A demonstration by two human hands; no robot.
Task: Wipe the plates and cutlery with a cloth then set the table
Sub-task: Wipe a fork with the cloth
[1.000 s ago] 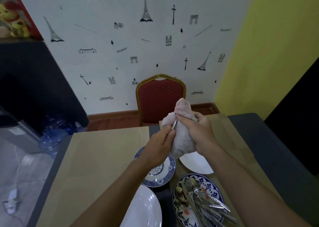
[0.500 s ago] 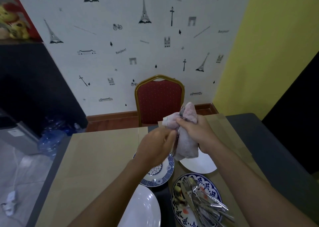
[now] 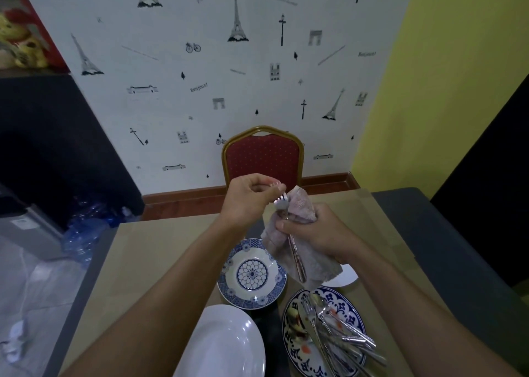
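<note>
My left hand [image 3: 248,197] pinches the tines of a fork [image 3: 294,252] held upright above the table. My right hand [image 3: 317,233] grips a pale pink cloth [image 3: 307,257] wrapped around the fork's neck, and the patterned handle hangs out below. Under the hands sits a small blue-patterned plate [image 3: 252,275]. A larger blue-patterned plate [image 3: 347,309] at the lower right holds several pieces of cutlery [image 3: 335,331]. A plain white plate [image 3: 226,345] lies at the bottom centre. Another white plate [image 3: 345,278] peeks out from under the cloth.
The table [image 3: 160,250] is covered with tan mats over a dark top. A red chair with a gold frame [image 3: 262,156] stands at the far side against the wall. Plastic bottles [image 3: 86,227] lie on the floor at the left.
My left hand has risen from the fork's handle to its tines. My right hand and the cloth have slid down the fork, baring the handle below. The small patterned plate now shows fully.
</note>
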